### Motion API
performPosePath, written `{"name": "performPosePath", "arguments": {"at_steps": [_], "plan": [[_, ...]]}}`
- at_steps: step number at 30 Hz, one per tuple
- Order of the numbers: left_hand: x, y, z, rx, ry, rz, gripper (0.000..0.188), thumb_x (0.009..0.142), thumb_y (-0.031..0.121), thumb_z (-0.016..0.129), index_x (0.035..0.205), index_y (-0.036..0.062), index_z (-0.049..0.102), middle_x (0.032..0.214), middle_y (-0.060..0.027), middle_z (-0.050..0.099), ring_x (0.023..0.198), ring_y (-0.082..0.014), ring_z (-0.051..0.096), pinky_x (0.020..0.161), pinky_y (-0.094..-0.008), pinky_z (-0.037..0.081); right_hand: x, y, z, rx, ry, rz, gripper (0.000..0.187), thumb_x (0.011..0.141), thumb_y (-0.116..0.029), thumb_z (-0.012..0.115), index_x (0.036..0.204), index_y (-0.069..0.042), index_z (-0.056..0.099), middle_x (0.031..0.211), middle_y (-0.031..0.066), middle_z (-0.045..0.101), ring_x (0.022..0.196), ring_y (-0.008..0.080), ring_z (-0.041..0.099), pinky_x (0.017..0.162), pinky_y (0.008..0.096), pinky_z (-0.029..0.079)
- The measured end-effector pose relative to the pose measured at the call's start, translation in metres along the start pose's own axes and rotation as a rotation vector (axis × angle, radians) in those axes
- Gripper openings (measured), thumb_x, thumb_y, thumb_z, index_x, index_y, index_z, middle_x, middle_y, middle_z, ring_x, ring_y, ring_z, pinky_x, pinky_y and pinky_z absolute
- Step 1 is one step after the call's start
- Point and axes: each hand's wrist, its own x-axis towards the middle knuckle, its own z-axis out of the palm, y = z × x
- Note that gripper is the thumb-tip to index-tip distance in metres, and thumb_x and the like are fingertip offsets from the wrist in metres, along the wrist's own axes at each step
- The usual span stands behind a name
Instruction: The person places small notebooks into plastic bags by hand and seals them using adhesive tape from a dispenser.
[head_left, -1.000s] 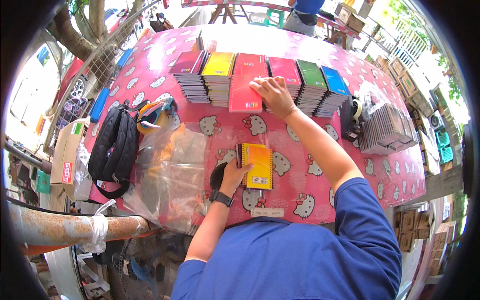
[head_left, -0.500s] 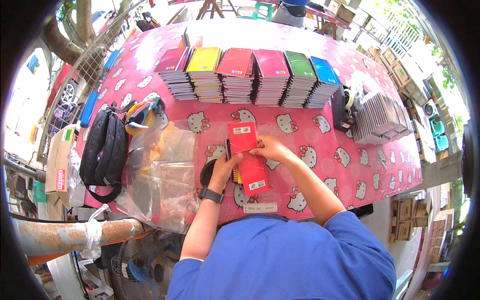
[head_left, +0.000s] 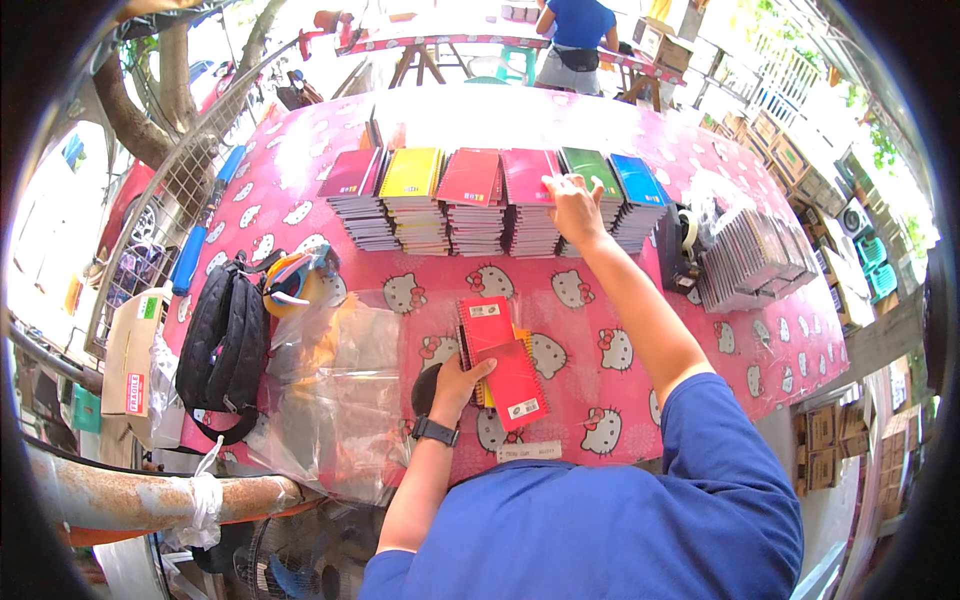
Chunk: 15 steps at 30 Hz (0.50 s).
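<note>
My left hand (head_left: pixel 457 381) grips a small bundle of spiral notebooks (head_left: pixel 502 358) on the pink patterned tablecloth (head_left: pixel 590 330); a red one lies on top and a yellow one shows beneath. My right hand (head_left: pixel 573 207) reaches forward and rests on the magenta notebook stack (head_left: pixel 530 195), beside the green stack (head_left: pixel 592 175). Several stacks stand in a row: maroon (head_left: pixel 352 190), yellow (head_left: pixel 412 190), red (head_left: pixel 470 192), blue (head_left: pixel 640 190).
Clear plastic bags (head_left: pixel 340 390) lie left of the bundle, with a tape dispenser (head_left: pixel 292 282) and a black bag (head_left: pixel 224 345) further left. A pile of grey booklets (head_left: pixel 755 262) sits at right. A person in blue (head_left: pixel 575 40) stands at a far table.
My right hand left the bundle and reached forward to the magenta stack. A red notebook was added on top of the yellow one a second ago.
</note>
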Motion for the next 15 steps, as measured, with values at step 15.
{"name": "performPosePath", "arguments": {"at_steps": [15], "plan": [[0.009, -0.02, -0.016, 0.116, 0.052, -0.085, 0.055, 0.085, 0.046, 0.059, 0.109, -0.0028, 0.058, 0.099, -0.0127, 0.065, 0.087, -0.0183, 0.061, 0.081, -0.0294, 0.045, -0.071, -0.021, -0.084, 1.5, -0.455, 0.29, 0.016, 0.083, -0.016, 0.06, 0.088, -0.001, 0.064, 0.086, 0.0019, 0.062, 0.08, 0.0094, 0.053, 0.077, 0.027, 0.042]]}}
